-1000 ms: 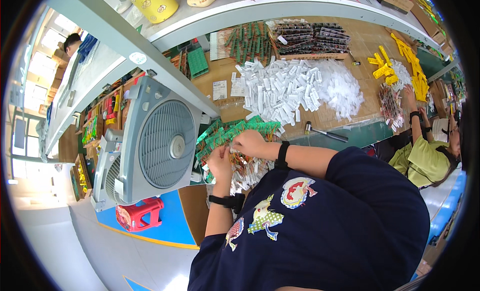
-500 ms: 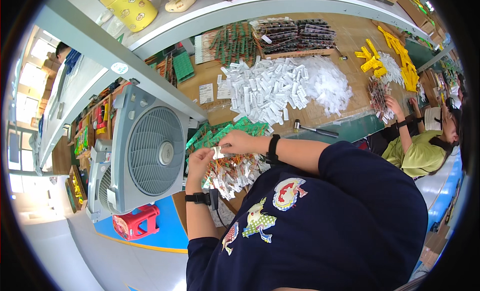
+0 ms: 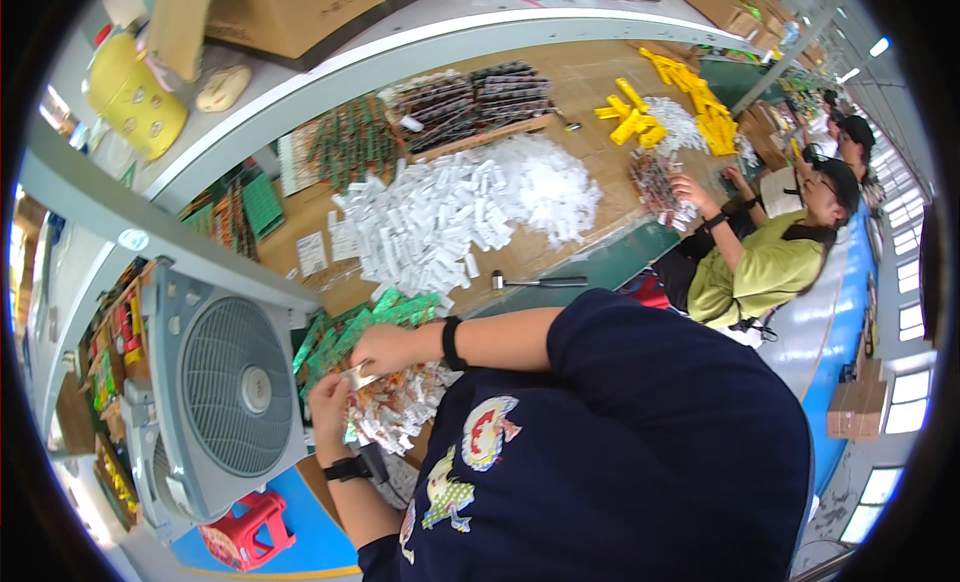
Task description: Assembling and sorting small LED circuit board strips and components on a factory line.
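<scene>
1. White piece point(image 3: 363, 378): small, located between both hands, left of centre in the lower half of the frame. From where I stand, motion blur hides its exact form.
2. Left hand point(image 3: 328, 404): fingertips pinched together on the lower-left end of the piece.
3. Right hand point(image 3: 388, 349): fingers curled nearly closed, tips pressed to the piece from the upper right. A black wristband point(image 3: 453, 343) is on this arm.
4. Green boards point(image 3: 398, 310): heaped just beyond the right hand.
5. Wired bundle point(image 3: 392, 422): orange wires and whitish parts, lying below the right hand.
6. White parts point(image 3: 425, 222): large loose pile, upper centre-left of the frame; a translucent heap point(image 3: 550, 187) adjoins its right side.
7. Hammer point(image 3: 540, 282): lies right of the pile, near the table edge.
8. Box fan point(image 3: 235, 382): upright at lower left, a red stool point(image 3: 248, 532) below it.
9. Co-worker point(image 3: 770, 272): in a yellow-green top, right of the frame, one hand at a bundle of parts point(image 3: 656, 185).
</scene>
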A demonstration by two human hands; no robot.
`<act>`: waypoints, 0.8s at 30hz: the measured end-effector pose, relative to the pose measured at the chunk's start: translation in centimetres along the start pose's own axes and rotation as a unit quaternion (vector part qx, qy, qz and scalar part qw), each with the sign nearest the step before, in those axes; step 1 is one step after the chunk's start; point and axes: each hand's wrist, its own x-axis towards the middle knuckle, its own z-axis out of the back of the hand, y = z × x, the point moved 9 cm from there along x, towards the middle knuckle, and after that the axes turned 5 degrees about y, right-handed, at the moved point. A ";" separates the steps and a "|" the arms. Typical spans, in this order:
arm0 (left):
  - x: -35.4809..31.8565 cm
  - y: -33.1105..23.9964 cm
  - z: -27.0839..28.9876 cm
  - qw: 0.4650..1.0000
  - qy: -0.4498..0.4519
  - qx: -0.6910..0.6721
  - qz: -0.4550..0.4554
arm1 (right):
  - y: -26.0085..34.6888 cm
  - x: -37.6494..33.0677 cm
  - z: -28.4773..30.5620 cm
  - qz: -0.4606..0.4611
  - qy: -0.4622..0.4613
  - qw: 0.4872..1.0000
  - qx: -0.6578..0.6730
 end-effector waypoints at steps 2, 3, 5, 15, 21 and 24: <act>0.1 -0.9 -0.3 0.999 -0.041 0.014 -0.030 | -0.6 0.0 0.2 -0.043 -0.022 0.999 -0.013; 0.2 -1.3 0.0 0.994 -0.083 0.054 -0.054 | -1.0 0.2 0.1 -0.069 -0.044 0.996 -0.021; -1.2 -6.0 -3.4 0.952 -0.190 0.202 -0.133 | -2.1 0.2 -0.6 -0.130 -0.107 0.985 -0.038; 0.2 -0.4 -2.8 0.998 -0.043 -0.002 -0.047 | -3.0 -1.7 -0.7 -0.069 0.013 0.998 0.004; -3.2 -8.4 -7.0 0.803 -0.313 0.460 -0.213 | -2.9 -2.0 0.1 -0.164 -0.162 0.973 -0.026; -2.1 -5.1 -3.7 0.903 -0.280 0.281 -0.165 | -3.6 -2.2 -0.2 -0.142 -0.083 0.986 0.007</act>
